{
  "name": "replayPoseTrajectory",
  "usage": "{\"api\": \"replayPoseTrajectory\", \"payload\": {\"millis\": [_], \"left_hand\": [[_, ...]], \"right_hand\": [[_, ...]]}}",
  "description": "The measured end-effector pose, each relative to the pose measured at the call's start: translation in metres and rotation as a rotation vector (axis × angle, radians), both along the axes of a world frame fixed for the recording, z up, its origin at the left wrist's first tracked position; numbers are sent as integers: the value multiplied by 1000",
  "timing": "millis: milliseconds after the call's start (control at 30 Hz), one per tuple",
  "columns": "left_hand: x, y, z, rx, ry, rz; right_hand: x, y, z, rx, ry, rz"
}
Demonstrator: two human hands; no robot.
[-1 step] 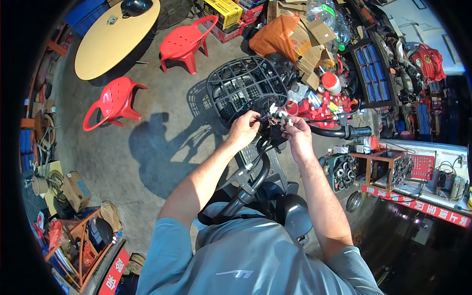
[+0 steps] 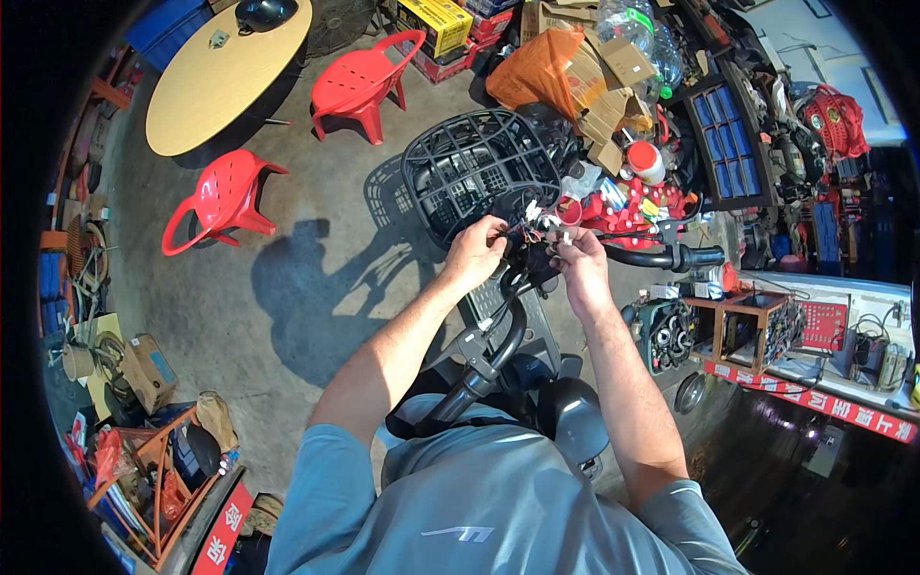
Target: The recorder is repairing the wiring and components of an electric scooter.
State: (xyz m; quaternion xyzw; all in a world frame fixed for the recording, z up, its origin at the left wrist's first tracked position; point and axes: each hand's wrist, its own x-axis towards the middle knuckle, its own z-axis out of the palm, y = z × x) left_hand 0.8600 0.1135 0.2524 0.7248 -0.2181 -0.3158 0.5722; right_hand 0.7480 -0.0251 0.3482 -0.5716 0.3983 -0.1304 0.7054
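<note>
A bundle of thin coloured wires with white plug connectors sticks out at the front of an electric bike, just behind its black basket. My left hand is at the left of the bundle, thumb and fingers pinched on a wire; the fingertips partly hide it. From the right, my right hand pinches a small pale wire connector between thumb and fingers. Below both hands runs the black handlebar, its right grip pointing right and its left grip close to my body.
Two red plastic chairs and an oval table stand at the left. Beyond the basket lie cardboard boxes, an orange bag and red bottles. A bench with a wooden frame is at the right.
The wires and white connectors by my right fingertips have shifted slightly. Both hands stay in nearly the same place, still pinched.
</note>
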Motion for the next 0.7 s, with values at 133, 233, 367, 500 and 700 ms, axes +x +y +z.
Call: {"api": "replayPoseTrajectory", "payload": {"millis": [133, 233, 367, 500, 700], "left_hand": [[0, -1, -1, 8, -2, -11], [0, 0, 0, 9, -10, -11], [1, -1, 6, -3, 70, -5], [3, 0, 14, -27, 128, -4], [1, -1, 11, -55, 157, -3]], "right_hand": [[3, 1, 3, 18, -2, -27], [3, -1, 2, 14, -23, -11], [1, 0, -3, -42, -12, 3], [-2, 3, -8, -174, -53, 56], [-2, 15, -16, -330, 10, 102]]}}
